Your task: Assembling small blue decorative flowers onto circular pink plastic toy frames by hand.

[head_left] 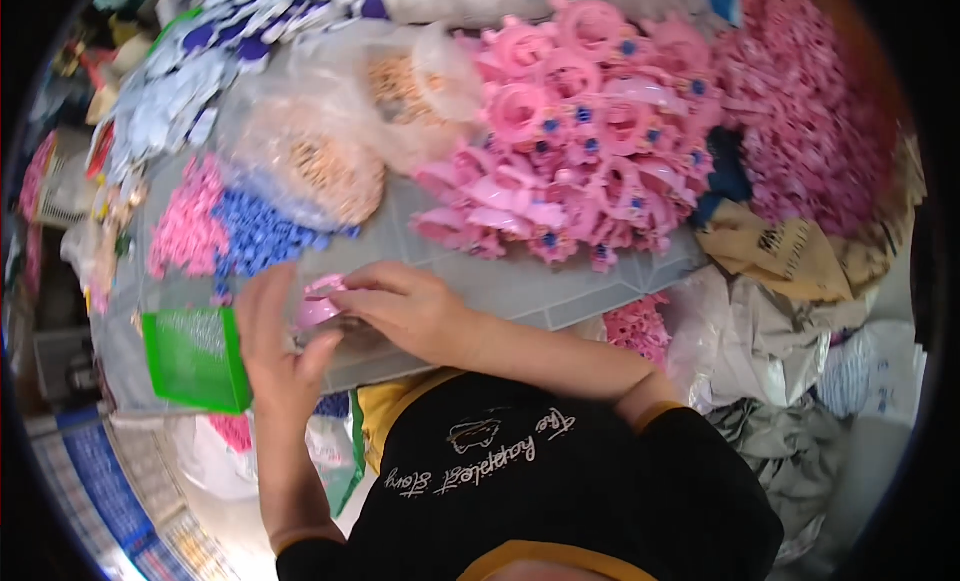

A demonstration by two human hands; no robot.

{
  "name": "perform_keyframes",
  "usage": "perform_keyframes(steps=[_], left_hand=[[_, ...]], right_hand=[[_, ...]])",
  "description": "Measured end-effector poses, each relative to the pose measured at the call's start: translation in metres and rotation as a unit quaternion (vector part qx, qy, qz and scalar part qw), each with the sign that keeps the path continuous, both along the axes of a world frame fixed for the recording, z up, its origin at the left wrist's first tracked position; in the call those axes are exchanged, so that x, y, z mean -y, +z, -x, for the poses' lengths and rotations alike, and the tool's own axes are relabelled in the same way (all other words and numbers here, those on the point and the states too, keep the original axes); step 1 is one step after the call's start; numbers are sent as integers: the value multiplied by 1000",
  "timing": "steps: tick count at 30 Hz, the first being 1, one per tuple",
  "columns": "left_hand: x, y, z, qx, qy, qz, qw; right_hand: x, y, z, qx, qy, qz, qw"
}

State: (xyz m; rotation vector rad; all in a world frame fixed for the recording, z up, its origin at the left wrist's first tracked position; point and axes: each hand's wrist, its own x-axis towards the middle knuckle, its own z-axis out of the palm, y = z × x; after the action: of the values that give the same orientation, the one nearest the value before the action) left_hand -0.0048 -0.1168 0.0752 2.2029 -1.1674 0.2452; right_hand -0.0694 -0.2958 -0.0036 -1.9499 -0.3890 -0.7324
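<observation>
My right hand (405, 306) pinches a small glossy pink plastic part (318, 303) between thumb and fingers over the grey table (450, 286). My left hand (272, 346) is raised just left of that part, its fingers stretched out and slightly blurred, with nothing visible in it. Beside the left hand stands a bright green tray (190, 386). Beyond it lie a heap of small blue pieces (265, 229) and a heap of small pink pieces (188, 221). To the right is a large pile of pink ring-shaped plastic parts (600, 111) dotted with dark blue bits.
Clear plastic bags (250, 131) of small peach-coloured pieces sit at the back of the table. Pale fabric-like strips (165, 106) are heaped at the far left. A big mass of pink parts (800, 111) fills the far right, above a brown paper sack (770, 251).
</observation>
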Motion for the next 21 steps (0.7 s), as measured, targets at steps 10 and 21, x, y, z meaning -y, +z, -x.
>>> perform_keyframes(steps=[10, 21], left_hand=[[-3, -10, 1, -88, 102, 53, 989], [6, -21, 3, -75, 83, 48, 993]], right_hand=[[103, 104, 19, 93, -339, 225, 909], [147, 92, 32, -3, -475, 236, 848]])
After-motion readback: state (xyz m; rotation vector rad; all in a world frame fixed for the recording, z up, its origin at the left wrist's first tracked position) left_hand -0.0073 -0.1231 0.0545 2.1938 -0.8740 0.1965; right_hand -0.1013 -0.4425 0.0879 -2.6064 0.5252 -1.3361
